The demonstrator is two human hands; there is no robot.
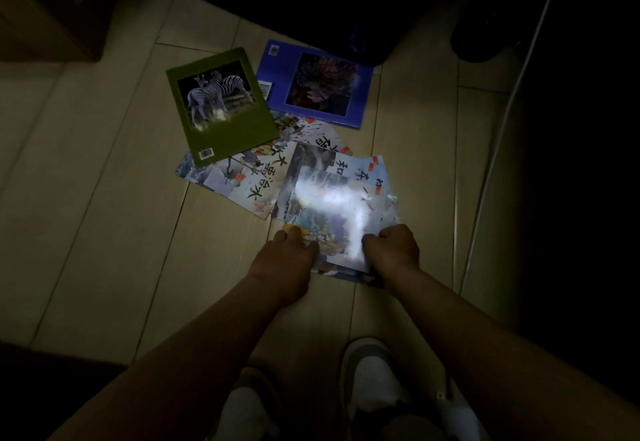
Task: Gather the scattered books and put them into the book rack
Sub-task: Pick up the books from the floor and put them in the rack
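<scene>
Glossy book (332, 205) tilted, long axis running away; both hands grip near edge.

- Glossy book (332, 205), in my grip: glare blanks the middle of the cover. My left hand (282, 257) and right hand (393, 248) cover its near corners.
- My fingertips: mostly tucked out of sight at that book's edge.
- Illustrated book (242, 181): far corner under the green book (221, 108), right part under the glossy book.
- Second illustrated book (311, 129): only a wedge shows between the others.
- Blue book (318, 84): far right corner lost in shadow.
- Barcode (206, 154) on the green book: too small to read.
- Cabinet (45, 7): cut off by the top and left edges.
- My shoes (370, 378): dim, cut off by the bottom edge.
- Dark area beyond the books: contents cannot be made out.
</scene>
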